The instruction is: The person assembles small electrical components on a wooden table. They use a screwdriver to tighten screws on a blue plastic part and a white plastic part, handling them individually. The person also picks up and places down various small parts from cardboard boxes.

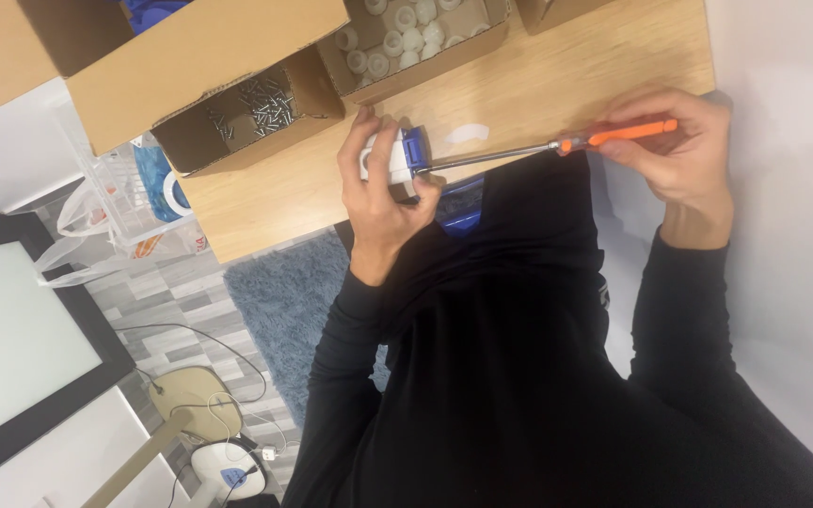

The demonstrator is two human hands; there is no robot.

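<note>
Gripping white-blue part point(397, 155) in left hand point(378, 193), right hand point(675, 150) holding orange screwdriver point(557, 144), brown screw box point(251, 108) behind.

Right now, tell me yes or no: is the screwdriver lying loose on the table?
No: the right hand grips the orange-handled screwdriver, its tip set against the white and blue part that the left hand holds.

Small part point(397, 155) is sitting in the left hand point(378, 193) over the table point(557, 80); screwdriver point(557, 144) is running from it rightwards into the right hand point(675, 146). Box of screws point(251, 108) is lying left of the box of caps point(406, 38).
</note>
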